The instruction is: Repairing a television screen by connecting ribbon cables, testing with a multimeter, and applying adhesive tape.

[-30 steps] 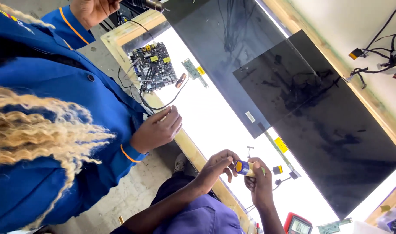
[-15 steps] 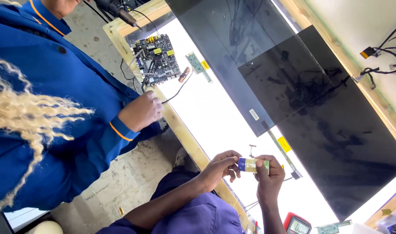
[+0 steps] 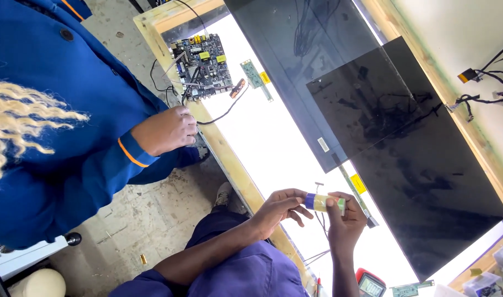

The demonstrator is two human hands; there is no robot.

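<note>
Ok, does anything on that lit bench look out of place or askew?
Yes: two dark glass display panels lie overlapped and skewed across the backlit white worktop, and a bare green circuit board with loose black wires overhangs the wooden bench edge.

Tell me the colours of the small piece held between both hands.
Small piece: yellowish middle, blue end, green end; head view.

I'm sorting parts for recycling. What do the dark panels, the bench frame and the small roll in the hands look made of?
The dark panels look like glass or glossy plastic sheet, since they mirror cables. The bench frame looks like bare pale wood, matt with visible grain. The small roll, held between the left hand and right hand, seems to be yellowish tape; its blue and green ends may be plastic.
</note>
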